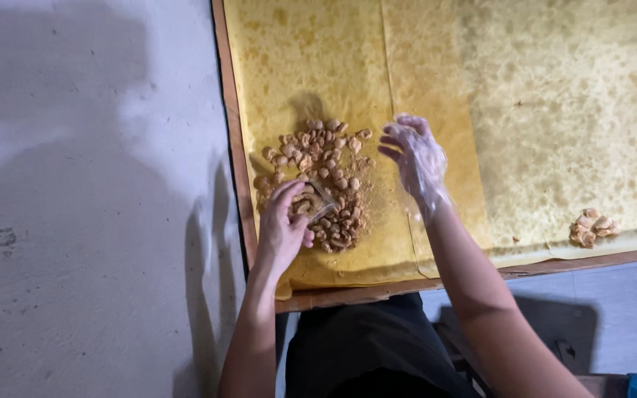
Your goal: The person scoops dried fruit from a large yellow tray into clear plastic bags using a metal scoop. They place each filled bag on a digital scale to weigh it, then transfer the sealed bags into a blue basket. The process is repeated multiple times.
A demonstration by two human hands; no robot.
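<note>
Nearby, small nut heap (593, 227) (well apart), oily paper (554, 110)

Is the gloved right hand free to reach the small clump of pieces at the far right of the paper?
Probably yes. The right hand is open and empty, and only bare yellow paper lies between it and the small clump.
</note>
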